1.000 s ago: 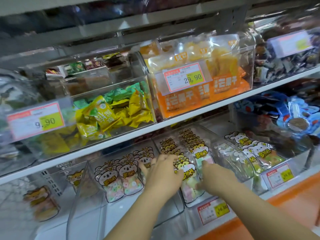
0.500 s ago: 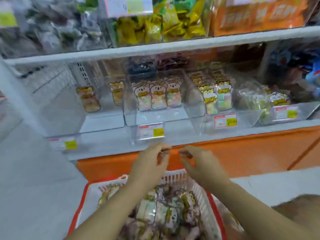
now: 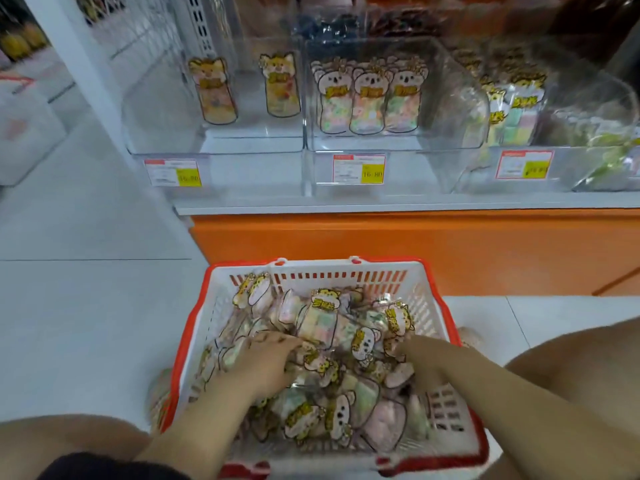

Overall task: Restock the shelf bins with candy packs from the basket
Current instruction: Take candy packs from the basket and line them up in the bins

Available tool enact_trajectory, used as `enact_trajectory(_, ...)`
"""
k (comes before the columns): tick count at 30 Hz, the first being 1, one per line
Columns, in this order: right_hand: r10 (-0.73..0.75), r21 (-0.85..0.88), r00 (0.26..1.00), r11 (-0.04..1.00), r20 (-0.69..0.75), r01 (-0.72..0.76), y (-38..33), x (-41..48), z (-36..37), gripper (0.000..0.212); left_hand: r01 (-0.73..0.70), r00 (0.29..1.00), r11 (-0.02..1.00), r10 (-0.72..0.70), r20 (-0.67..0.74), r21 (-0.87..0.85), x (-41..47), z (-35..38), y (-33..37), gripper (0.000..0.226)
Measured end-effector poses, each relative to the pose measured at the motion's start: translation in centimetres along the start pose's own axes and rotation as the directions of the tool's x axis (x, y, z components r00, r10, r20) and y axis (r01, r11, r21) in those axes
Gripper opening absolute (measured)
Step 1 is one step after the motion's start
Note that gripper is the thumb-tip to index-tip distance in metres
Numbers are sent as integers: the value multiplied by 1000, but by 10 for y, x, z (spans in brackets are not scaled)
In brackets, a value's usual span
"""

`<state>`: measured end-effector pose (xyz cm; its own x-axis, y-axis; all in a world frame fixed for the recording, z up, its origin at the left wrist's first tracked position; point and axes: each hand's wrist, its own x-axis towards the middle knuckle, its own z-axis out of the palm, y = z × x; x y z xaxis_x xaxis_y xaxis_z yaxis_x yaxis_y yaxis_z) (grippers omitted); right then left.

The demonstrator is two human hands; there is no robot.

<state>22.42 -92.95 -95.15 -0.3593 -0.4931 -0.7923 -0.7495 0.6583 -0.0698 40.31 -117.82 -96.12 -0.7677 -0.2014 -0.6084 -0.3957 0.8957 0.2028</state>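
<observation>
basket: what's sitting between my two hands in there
A heap of candy packs fills the stretch between the left hand and the right hand inside the basket; the head view shows it.

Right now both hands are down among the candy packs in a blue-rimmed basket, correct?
No: the basket has a red rim, not blue, per the head view. The left hand and right hand are indeed down among the candy packs.

1. Shelf (image 3: 346, 204): the white board above the orange base (image 3: 415, 251) facing you; clear bins (image 3: 450, 98) stand on it side by side.
2. Floor (image 3: 86, 306): pale tiles below you; the red-rimmed basket (image 3: 311, 271) rests on it.
</observation>
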Motion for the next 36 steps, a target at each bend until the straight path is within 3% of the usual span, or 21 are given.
enact_trajectory(3, -24, -74, 999, 997, -42, 20, 2, 7, 17, 49, -14, 999, 1000, 15, -50, 16, 4, 5, -1, 62)
enact_trajectory(6, -18, -19, 984, 1000, -176, 15, 4, 12, 20, 21, -6, 999, 1000, 6, -51, 14, 4, 3, 3, 59)
enact_trajectory(9, 27, 100, 943, 995, -331, 7, 12, 4, -5, 22, 2, 998, 1000, -3, -61, -7, 0, 0, 9, 57)
enact_trajectory(11, 63, 173, 876, 985, -478, 23, 18, -7, -28, 27, 9, 998, 1000, -11, -65, -27, -2, -2, 12, 57)
enact_trajectory(14, 101, 327, 792, 936, -602, 128, 20, -22, -51, 33, 19, 998, 999, -22, -62, -46, 0, -4, 15, 55)
enact_trajectory(18, 134, 416, 779, 892, -613, 174, 14, -30, -52, 33, 48, 996, 998, -50, -77, -30, 2, -6, 11, 51)
enact_trajectory(21, 196, 473, 750, 864, -632, 174, 8, -28, -47, 34, 68, 983, 997, -74, -171, -41, 3, -2, 4, 40)
enact_trajectory(24, 267, 647, 761, 721, -591, 249, 0, -28, -51, 34, -7, 956, 953, -83, -282, -303, 4, -8, 9, 32)
enact_trajectory(28, 304, 888, 841, 270, -447, 373, -23, -31, -53, 27, -80, 989, 682, -38, -145, -727, -10, -41, 41, 35)
enact_trajectory(29, 300, 907, 856, 170, -421, 386, -30, -31, -53, 25, -61, 997, 551, -12, -81, -832, -13, -47, 47, 39)
enact_trajectory(31, 295, 917, 875, 5, -383, 399, -41, -31, -53, 29, -10, 999, 166, -31, -15, -986, -13, -54, 55, 42)
enact_trajectory(33, 272, 915, 886, -46, -375, 401, -50, -31, -52, 30, -24, 992, -135, -126, -6, -991, -10, -58, 56, 44)
enact_trajectory(34, 269, 912, 879, -8, -394, 411, -55, -33, -54, 25, -32, 985, -214, -174, 6, -976, -9, -59, 56, 45)
enact_trajectory(36, 322, 882, 826, 71, -463, 466, -63, -37, -59, 13, -17, 965, -275, -255, 56, -961, -7, -63, 53, 38)
